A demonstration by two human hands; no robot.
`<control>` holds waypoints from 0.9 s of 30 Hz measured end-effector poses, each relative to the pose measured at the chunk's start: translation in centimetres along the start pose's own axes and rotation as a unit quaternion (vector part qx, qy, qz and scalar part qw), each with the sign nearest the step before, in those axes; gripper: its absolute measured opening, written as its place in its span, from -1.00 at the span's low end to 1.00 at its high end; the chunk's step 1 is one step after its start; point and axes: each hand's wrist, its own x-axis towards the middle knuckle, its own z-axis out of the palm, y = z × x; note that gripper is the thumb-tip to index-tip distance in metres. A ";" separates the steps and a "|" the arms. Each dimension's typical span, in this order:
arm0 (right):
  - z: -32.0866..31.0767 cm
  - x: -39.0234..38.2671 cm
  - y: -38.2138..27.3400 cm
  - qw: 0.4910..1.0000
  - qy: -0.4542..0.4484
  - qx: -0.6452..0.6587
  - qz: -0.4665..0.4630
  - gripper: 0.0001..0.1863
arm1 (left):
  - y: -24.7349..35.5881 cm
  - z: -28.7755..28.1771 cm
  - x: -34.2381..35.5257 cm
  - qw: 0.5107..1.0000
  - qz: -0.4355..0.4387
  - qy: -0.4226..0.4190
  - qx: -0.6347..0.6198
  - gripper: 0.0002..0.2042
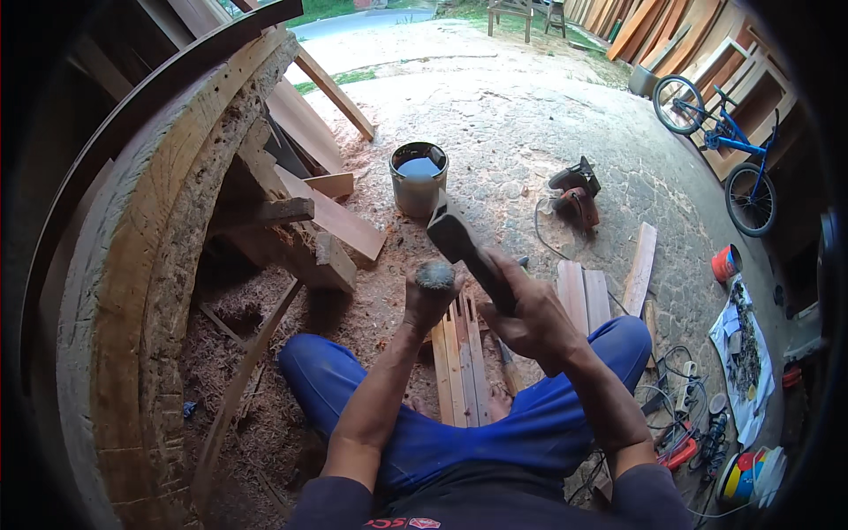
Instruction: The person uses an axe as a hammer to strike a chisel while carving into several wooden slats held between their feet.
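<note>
My left hand is closed around an upright chisel, whose round, worn grey butt faces up. The hand hides its blade. Held up just to the right, a hammer with a dark handle is gripped in my right hand, its head above and beyond the chisel butt, apart from it. Below both hands, several long wooden strips lie side by side between my legs. Narrow slots show in the wood near my left hand. Another long tool lies along the strips' right side, partly hidden by my right arm.
A bucket of liquid stands ahead. A corded power tool and loose boards lie to the right. A thick wooden bench rises at left above shavings. Cables and tools lie at lower right, a blue bicycle farther off.
</note>
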 end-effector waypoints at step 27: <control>7.0 -7.5 8.7 0.839 -0.053 0.391 0.375 -0.48 | 0.7 -0.3 -0.6 0.986 -0.001 0.063 -0.152 -0.74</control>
